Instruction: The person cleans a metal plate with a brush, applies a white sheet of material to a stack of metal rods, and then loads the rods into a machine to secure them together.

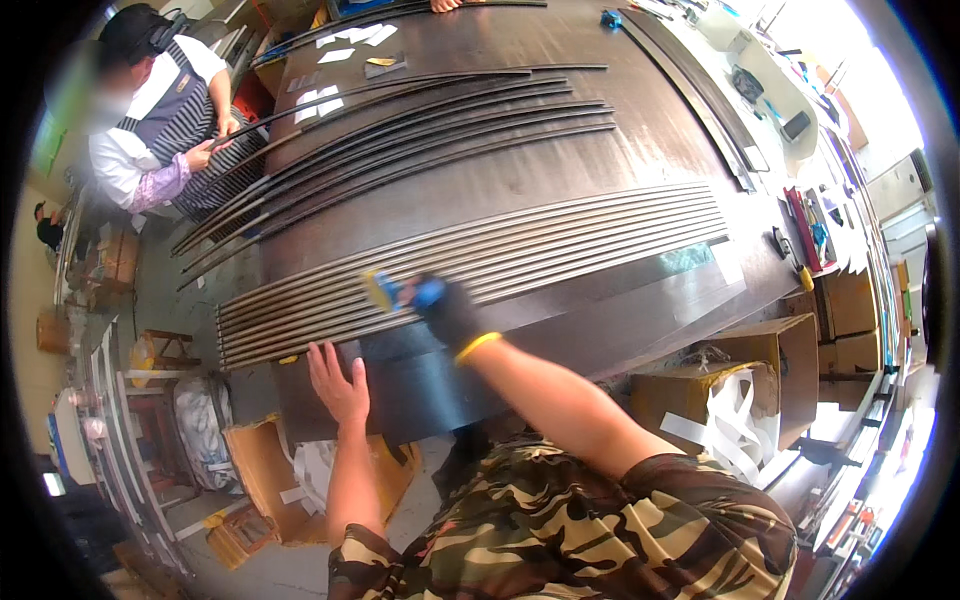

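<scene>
On the table (650, 145), a row of rods (560, 245) lies before a farther group (440, 123).

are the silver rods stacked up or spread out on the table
Spread out: the silver rods lie side by side in one row on the dark table, each showing separately.

Nearer rods (560, 233): satiny metal. Tabletop (655, 150): smooth, glossy.

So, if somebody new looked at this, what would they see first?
Probably the row of shiny metal rods lying side by side across the middle of the dark table. Right over their near side, the person's dark-gloved right hand holds a blurred blue-and-yellow tool. Farther back, darker rods stretch toward a co-worker at the upper left.
</scene>
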